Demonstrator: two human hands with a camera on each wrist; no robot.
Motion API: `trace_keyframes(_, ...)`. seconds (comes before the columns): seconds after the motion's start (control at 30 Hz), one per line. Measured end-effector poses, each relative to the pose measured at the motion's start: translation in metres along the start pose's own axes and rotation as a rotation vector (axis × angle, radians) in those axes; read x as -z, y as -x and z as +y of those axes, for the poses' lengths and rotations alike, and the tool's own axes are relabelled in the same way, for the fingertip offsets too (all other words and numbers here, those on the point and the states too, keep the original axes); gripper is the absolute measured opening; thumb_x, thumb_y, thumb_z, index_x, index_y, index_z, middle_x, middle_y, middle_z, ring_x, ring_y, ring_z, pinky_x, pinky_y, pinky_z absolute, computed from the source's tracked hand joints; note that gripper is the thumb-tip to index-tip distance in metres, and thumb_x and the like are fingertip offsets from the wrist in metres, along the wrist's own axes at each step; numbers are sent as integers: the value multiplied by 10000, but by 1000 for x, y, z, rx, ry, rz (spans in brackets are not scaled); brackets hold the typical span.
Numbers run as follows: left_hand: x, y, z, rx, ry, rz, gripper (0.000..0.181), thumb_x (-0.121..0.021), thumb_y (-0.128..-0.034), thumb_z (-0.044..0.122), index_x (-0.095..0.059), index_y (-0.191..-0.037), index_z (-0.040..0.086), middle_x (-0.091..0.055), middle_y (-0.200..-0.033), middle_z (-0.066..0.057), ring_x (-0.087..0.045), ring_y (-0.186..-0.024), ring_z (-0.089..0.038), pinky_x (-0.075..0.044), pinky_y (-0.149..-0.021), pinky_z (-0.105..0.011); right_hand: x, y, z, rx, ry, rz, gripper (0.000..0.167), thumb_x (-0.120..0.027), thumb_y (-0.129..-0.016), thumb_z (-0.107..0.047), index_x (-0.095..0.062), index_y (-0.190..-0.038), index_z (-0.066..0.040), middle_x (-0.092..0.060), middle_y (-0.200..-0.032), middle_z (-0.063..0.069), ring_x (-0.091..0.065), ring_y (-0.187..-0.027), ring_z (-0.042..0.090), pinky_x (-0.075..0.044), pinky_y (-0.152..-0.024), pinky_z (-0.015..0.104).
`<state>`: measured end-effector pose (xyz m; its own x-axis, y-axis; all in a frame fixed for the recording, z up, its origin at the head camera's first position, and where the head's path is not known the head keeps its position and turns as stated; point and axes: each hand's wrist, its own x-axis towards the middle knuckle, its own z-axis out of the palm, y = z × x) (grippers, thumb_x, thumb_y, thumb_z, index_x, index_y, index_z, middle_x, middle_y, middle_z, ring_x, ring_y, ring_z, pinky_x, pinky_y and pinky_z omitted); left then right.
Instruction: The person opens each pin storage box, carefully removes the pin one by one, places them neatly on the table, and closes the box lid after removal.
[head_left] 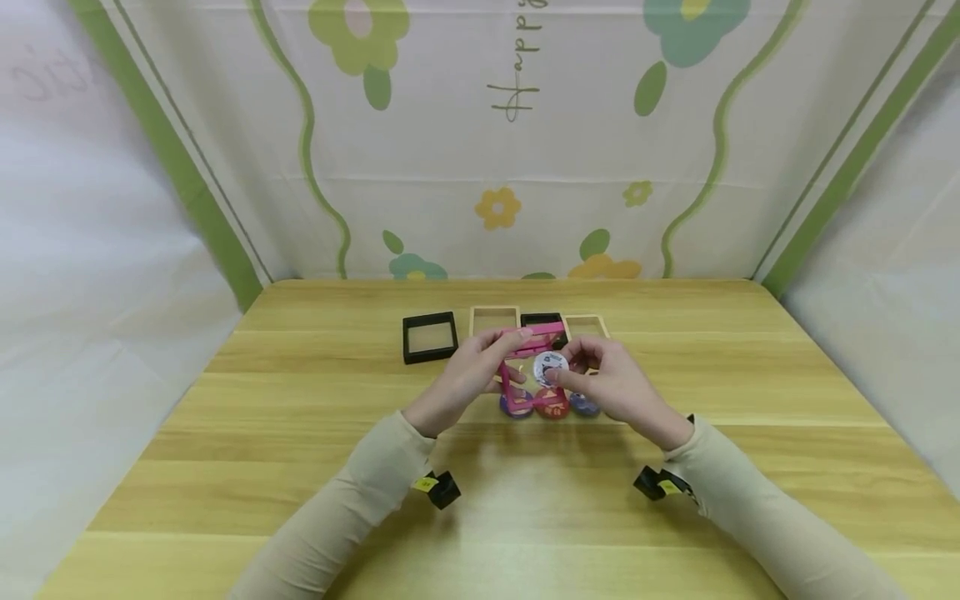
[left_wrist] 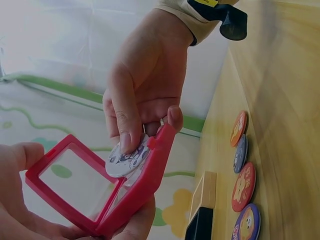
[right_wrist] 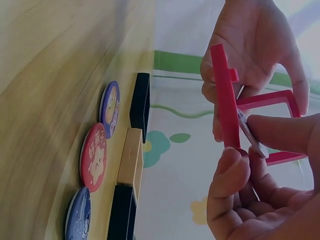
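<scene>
A pink hinged display frame with clear windows [left_wrist: 162, 159] is held unfolded above the table by my left hand [head_left: 467, 372]. My right hand [head_left: 618, 383] pinches a white round badge with a dark printed drawing [left_wrist: 116, 165] between thumb and fingers. The badge is tilted, its edge at the inner side of one half of the frame. In the right wrist view, fingers of my right hand also touch the lower end of that half. Under the frame lie a purple badge [right_wrist: 109, 109], a red badge [right_wrist: 93, 157] and a blue badge [right_wrist: 78, 216].
An orange badge [left_wrist: 238, 128] lies in the same row. Behind it stand a black frame [head_left: 430, 357], a beige frame [head_left: 495, 311], a second black frame [head_left: 540, 317] and another beige frame [head_left: 598, 318]. A flowered cloth [head_left: 435, 150] hangs behind the wooden table [head_left: 300, 375].
</scene>
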<state>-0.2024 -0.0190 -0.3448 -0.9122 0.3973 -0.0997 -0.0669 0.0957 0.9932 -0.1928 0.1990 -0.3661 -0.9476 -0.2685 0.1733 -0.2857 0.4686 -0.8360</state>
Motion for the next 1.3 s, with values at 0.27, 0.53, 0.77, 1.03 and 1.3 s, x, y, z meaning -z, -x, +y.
trace_keyframes(0.27,5,-4,3,-37,-30,21,602,-572,-957,536,-557,-1298,41,-582,-1205,-135,-635,-979,-333,-546,-822,-430,8,-1,-4,-76,-177,-5,255,-764,-887,-200,-613,-950,-5,-651,-868,127,-580,-757,343,-501,-627,319)
trace_keyframes(0.53,10,-8,2,-29,-43,61,592,-600,-938,543,-559,-1278,60,-597,-1156,-112,-638,-965,-331,-541,-828,-463,13,1,-12,-89,-250,-30,264,-754,-894,-180,-591,-994,2,-647,-897,177,-586,-720,259,-516,-604,309)
trace_keyframes(0.77,25,-8,-1,-30,-38,89,575,-599,-944,525,-558,-1278,59,-606,-1150,-120,-653,-904,-282,-563,-768,-413,12,2,-14,-114,-272,-71,263,-732,-903,-127,-630,-1091,26,-661,-929,150,-584,-694,206,-504,-594,289)
trace_keyframes(1.03,53,0,-11,5,-21,145,572,-584,-966,483,-520,-1283,12,-612,-1101,-159,-639,-905,-318,-560,-781,-422,14,3,-10,-101,-301,-76,245,-692,-940,-168,-656,-1085,26,-657,-898,162,-561,-677,240,-478,-566,267)
trace_keyframes(1.3,75,7,-6,-23,34,128,508,-509,-1022,411,-536,-1287,-22,-586,-981,-208,-583,-814,-273,-544,-733,-386,13,-9,-7,-128,-218,-139,230,-705,-933,-214,-681,-1050,-17,-669,-913,131,-599,-788,346,-516,-626,325)
